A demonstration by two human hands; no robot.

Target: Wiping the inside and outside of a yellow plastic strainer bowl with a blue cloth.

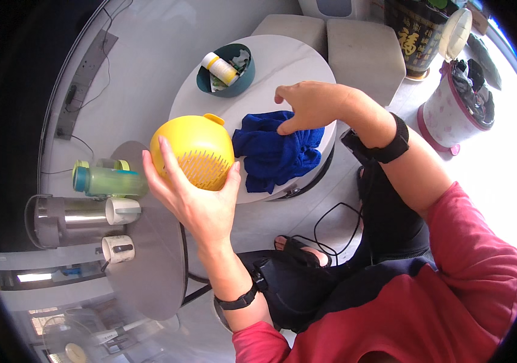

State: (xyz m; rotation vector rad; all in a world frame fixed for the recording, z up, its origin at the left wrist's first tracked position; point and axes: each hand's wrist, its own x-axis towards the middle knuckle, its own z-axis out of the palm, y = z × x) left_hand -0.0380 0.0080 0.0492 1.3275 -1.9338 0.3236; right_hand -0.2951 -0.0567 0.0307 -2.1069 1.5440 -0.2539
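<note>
My left hand (199, 199) grips a yellow plastic bowl (195, 136) with slots in its side, fingers spread along its near side and thumb at its right. The bowl is tilted above the left edge of a round white marbled table (272, 63). My right hand (304, 106) is over the table with thumb and fingers apart, holding nothing. Beneath its thumb lies a crumpled blue cloth (276, 154); whether the thumb touches it I cannot tell. Behind the bowl, a dark green bowl (245, 81) holds a white and yellow bottle (220, 69) and small packets.
A grey side table (149, 272) at left bears two mugs (122, 211), a steel thermos jug (77, 220) and green bottles (113, 180). Beige stools (363, 54) stand behind the table. A lined bin (449, 109) and a black plant pot (410, 41) are at right. A cable (317, 222) lies on the floor.
</note>
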